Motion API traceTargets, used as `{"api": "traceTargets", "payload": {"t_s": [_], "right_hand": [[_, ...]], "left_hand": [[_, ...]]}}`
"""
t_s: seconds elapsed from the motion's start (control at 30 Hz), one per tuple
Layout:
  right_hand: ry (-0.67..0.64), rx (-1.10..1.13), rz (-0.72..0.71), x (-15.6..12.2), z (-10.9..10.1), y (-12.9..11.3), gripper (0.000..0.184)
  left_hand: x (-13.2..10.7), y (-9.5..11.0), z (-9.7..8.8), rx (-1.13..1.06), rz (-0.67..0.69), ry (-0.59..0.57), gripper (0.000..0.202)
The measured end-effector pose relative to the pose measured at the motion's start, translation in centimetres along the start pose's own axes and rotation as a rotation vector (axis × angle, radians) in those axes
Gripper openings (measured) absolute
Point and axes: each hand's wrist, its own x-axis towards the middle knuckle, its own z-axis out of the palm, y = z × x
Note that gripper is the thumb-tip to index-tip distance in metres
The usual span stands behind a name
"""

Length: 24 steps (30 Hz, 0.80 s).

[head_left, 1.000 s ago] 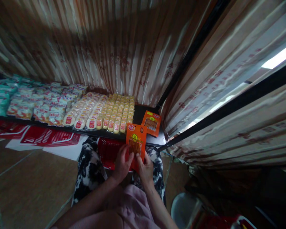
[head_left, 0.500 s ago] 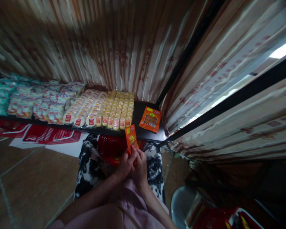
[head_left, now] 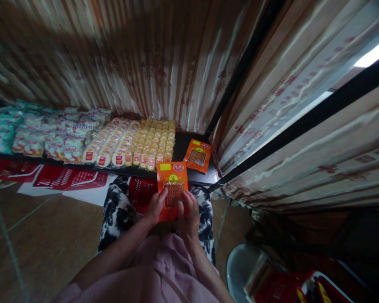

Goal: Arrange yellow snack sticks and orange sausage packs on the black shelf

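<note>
Both hands hold an orange snack packet [head_left: 171, 182] upright in front of my knees, its printed face towards me. My left hand [head_left: 154, 207] grips its lower left edge with closed fingers. My right hand [head_left: 188, 214] grips the lower right part the same way. A second orange packet [head_left: 197, 155] lies flat on the dark low shelf [head_left: 180, 147] just beyond, at the shelf's right end. A red plastic basket [head_left: 142, 193] sits under the held packet, between my legs.
Rows of yellow, pink and teal snack packs [head_left: 126, 143] fill the shelf to the left. Red flat baskets [head_left: 66, 179] lie on the floor below. Striped curtains [head_left: 145, 63] hang behind and to the right. A grey stool [head_left: 240, 265] and a red basket [head_left: 287, 288] stand at lower right.
The orange packet was edge-on half a second ago; it has now been turned to face me again and sits slightly lower and more to the left. Both hands stayed on it.
</note>
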Motion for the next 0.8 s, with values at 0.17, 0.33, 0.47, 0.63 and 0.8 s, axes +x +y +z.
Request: {"api": "traceTargets", "payload": {"t_s": [0.17,0.33,0.47,0.63,0.8], "right_hand": [[-0.071,0.322,0.562,2.7,-1.0,1.3,0.045],[-0.293,0.68,0.695,3.4,-1.5,0.5,0.033],[-0.259,0.72,0.716,2.9,-1.1,0.7,0.021],[-0.25,0.668,0.698,2.7,-0.6,0.9,0.021],[-0.231,0.689,0.726,3.6,-0.9,0.5,0.021]], "left_hand": [[0.4,-0.2,-0.2,-0.073,-0.012,-0.066,0.05],[0.5,-0.4,-0.5,-0.059,-0.082,-0.092,0.044],[0.9,-0.3,-0.8,-0.079,-0.09,-0.129,0.042],[1.7,0.4,-0.8,-0.171,-0.021,-0.044,0.039],[2.4,1.3,-0.1,-0.304,-0.061,-0.049,0.039]]}}
